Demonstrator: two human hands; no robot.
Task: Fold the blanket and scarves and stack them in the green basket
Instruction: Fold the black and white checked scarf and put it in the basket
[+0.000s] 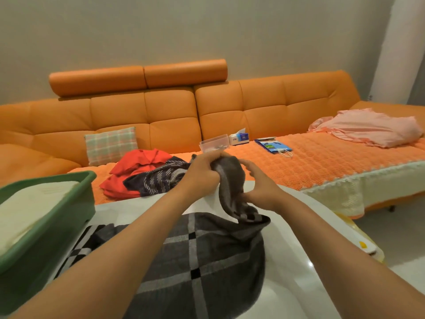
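White table [287, 284]: grey scarf [207, 261] is gripped by left hand [202, 172] and right hand [261, 188]. Folding appears just begun; corners are to be matched next.

One view only, from a wide-angle camera on the person's head. It faces forward and down along both forearms [138, 238], so the left hand [202, 171] and right hand [259, 187], gripping a scarf [230, 180], sit close and central above the table [299, 261]. The basket [34, 261] crowds the lower left corner. Farther off the sofa [172, 118] spans the whole width, the wall [207, 31] above it. Straight lines bow near the edges.
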